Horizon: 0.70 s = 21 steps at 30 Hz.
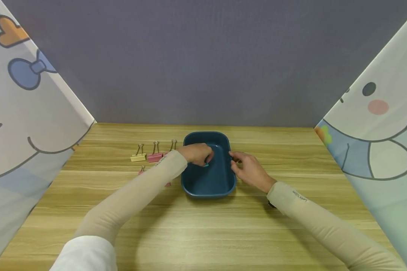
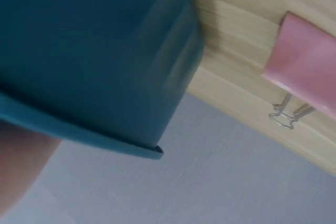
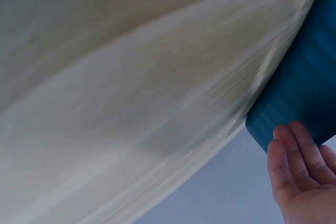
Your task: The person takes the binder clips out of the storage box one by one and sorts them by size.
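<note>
A dark blue rectangular bin [image 1: 208,195] stands on the wooden table. Reaching over its left side, my left hand [image 1: 196,153] is down inside it and pinches a small blue binder clip [image 1: 206,165], mostly hidden by the fingers. In the left wrist view only the wrist shows, below the rim of the bin [image 2: 79,130]. My right hand [image 1: 252,171] is at the bin's right side, with its fingertips right at the rim. Seen from the right wrist, its fingers [image 3: 302,158] are extended along the outer wall of the bin [image 3: 294,98].
Left of the bin lie a yellow binder clip [image 1: 138,157] and several pink ones, among them a large pink clip [image 1: 154,157]. My left forearm covers part of them. A grey wall [image 1: 203,67] rises behind the table [image 1: 203,233]; printed cartoon sheets flank both sides.
</note>
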Motion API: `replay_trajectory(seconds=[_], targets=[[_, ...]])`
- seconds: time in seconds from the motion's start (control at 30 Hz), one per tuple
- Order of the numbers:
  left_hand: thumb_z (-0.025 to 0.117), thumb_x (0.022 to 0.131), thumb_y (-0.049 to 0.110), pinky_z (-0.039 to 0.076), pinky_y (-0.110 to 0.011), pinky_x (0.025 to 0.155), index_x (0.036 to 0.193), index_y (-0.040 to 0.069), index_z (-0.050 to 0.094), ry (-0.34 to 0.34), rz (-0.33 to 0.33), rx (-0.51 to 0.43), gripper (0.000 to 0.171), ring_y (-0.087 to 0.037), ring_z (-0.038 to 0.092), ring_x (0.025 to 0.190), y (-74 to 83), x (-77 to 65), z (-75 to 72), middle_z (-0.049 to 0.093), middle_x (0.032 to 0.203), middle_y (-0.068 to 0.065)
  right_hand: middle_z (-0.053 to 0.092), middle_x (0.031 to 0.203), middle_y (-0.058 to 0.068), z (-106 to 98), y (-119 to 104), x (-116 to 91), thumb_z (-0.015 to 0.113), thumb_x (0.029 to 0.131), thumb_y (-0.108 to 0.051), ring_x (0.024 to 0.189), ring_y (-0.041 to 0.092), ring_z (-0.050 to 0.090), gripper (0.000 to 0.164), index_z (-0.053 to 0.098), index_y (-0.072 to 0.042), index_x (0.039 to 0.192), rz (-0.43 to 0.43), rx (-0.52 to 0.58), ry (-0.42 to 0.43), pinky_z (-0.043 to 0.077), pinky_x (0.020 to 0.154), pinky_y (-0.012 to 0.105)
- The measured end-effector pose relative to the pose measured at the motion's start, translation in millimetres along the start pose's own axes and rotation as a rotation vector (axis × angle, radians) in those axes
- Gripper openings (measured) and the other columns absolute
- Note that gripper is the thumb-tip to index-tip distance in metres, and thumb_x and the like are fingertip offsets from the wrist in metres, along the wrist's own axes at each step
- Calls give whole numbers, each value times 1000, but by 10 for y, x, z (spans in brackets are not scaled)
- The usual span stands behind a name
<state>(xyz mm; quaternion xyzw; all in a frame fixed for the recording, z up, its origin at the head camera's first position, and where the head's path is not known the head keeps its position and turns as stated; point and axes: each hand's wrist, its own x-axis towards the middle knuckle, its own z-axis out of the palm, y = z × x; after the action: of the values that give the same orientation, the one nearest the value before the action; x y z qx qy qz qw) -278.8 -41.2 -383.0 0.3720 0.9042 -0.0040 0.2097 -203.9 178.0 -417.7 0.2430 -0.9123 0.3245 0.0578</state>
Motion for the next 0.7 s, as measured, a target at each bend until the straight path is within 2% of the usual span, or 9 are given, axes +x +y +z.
replay_trajectory(seconds=[0.17, 0.37, 0.5, 0.7], targets=[[77, 80, 18, 45, -27, 66, 81, 17, 63, 61, 21, 48, 15, -12, 53, 70, 17, 10, 45, 56, 76, 6, 64, 106, 10, -6, -1, -3, 52, 95, -16, 95, 23, 61, 38, 55, -1, 129, 0, 5, 0, 52, 75, 38], [76, 79, 11, 46, -27, 66, 71, 19, 58, 102, 29, 72, 21, -13, 55, 70, 83, -6, 35, 56, 72, 6, 64, 109, 12, -5, -10, -7, 52, 95, -14, 95, 23, 60, 38, 54, 1, 130, -3, 0, 0, 51, 78, 40], [75, 78, 8, 46, -27, 65, 71, 18, 58, 108, 35, 57, 21, -13, 54, 68, 89, -18, 32, 56, 71, 5, 63, 111, 13, -9, -16, -10, 52, 95, -14, 94, 23, 61, 39, 54, 1, 130, -3, 0, -3, 51, 77, 40], [72, 81, 6, 45, -25, 61, 81, 14, 65, 144, 74, -27, 11, -11, 54, 63, 36, -51, 28, 58, 72, 5, 63, 111, 12, -14, -22, -17, 52, 95, -16, 94, 21, 60, 39, 53, -1, 131, 9, -7, -11, 50, 76, 39]])
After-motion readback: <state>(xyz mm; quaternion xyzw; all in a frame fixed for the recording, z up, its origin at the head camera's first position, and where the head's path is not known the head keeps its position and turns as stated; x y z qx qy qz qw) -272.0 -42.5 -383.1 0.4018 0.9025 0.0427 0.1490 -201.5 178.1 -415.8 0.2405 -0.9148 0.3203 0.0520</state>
